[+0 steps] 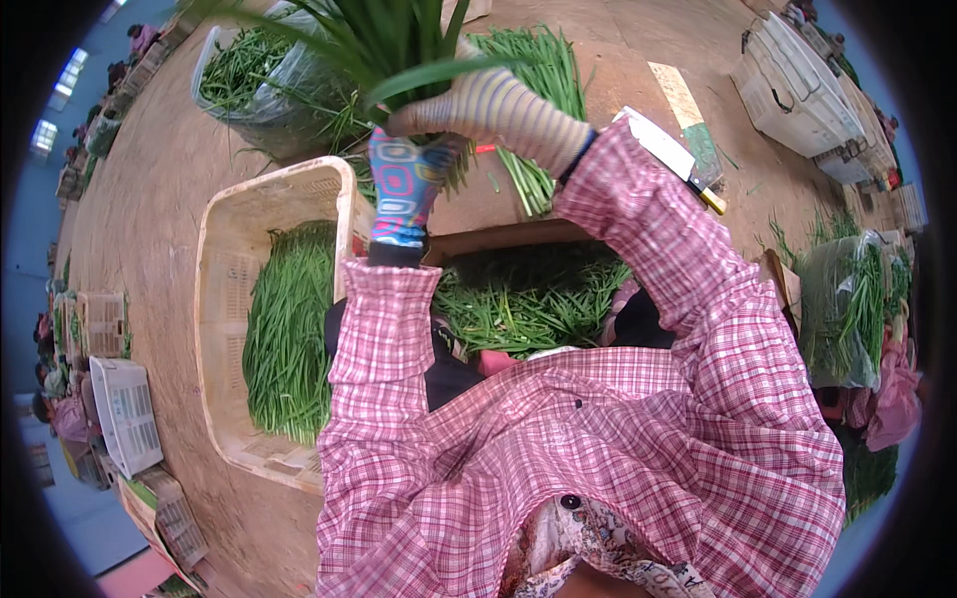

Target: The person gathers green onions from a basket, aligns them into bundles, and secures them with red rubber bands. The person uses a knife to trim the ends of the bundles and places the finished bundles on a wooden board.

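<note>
A bunch of garlic chives (404, 45) is held up at the top of the view, its blades blurred and fanning upward. My right hand (497, 112), in a striped covering, grips it from the right. My left hand (404, 179), covered in blue patterned fabric, closes around the lower part; its fingers are partly hidden. Behind my right hand, more chives (546, 71) lie on a brown work surface (609, 75). A cleaver (662, 146) with a black and yellow handle rests at the right of that surface, beyond my right sleeve.
At my left stands a cream plastic crate (211, 314) with a stack of chives (288, 336) inside. Loose green leaves (516, 306) fill the space between my legs. A plastic-lined tub (217, 112) of greens sits far left. White crates (800, 82) and a bagged bundle (841, 306) stand right.
</note>
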`<state>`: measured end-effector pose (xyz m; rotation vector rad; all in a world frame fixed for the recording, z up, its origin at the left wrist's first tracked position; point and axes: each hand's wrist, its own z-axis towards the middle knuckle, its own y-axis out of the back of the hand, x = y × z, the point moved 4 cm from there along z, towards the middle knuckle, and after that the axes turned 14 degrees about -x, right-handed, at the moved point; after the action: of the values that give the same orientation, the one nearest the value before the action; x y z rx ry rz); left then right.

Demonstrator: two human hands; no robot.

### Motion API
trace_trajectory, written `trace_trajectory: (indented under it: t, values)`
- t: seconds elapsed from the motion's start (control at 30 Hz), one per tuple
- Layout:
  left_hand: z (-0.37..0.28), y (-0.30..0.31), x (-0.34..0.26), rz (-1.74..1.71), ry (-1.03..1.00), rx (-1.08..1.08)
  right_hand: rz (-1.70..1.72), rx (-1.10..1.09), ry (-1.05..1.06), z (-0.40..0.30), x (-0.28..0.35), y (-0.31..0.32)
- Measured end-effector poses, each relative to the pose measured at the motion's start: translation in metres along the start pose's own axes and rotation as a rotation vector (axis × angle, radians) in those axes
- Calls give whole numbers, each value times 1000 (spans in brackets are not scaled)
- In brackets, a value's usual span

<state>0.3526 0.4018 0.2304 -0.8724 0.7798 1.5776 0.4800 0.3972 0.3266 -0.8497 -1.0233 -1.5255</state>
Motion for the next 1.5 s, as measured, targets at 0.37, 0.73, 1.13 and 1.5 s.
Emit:
trace_trajectory:
  t: [0.37,0.73,1.13,1.5]
  values:
    - [35,-24,-36,-726,422,-11,152,-11,-163,-6,3,14]
    - [64,35,-104,-231,184,5,40,-281,-34,-43,1,97]
    - [16,101,-79,-336,668,-215,252,-129,-375,-177,-41,129]
    - [-2,112,-49,-421,765,-322,-162,150,-222,-217,-96,86]
